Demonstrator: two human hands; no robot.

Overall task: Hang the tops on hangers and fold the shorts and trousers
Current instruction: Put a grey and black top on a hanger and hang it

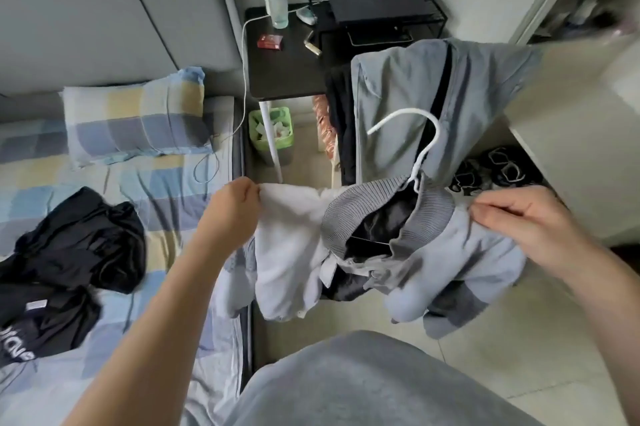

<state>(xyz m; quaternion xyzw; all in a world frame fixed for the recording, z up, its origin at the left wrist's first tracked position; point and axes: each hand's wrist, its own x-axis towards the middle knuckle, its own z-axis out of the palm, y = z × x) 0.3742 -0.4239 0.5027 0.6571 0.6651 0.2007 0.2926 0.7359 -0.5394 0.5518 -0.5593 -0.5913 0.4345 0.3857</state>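
above the person's grey clothing (363, 384), left hand (235, 207) and right hand (519, 221) each pinch the grey jacket (467, 252) on its white hanger (426, 145).

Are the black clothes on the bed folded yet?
No: the black clothes lie crumpled in a loose heap on the bed.

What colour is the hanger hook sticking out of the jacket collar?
White; the thin hanger hook shows best in the head view.

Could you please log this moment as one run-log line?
step: hanging jacket | left hand: pinches jacket | right hand: pinches jacket | hanger: white, in collar | pending: black clothes on bed
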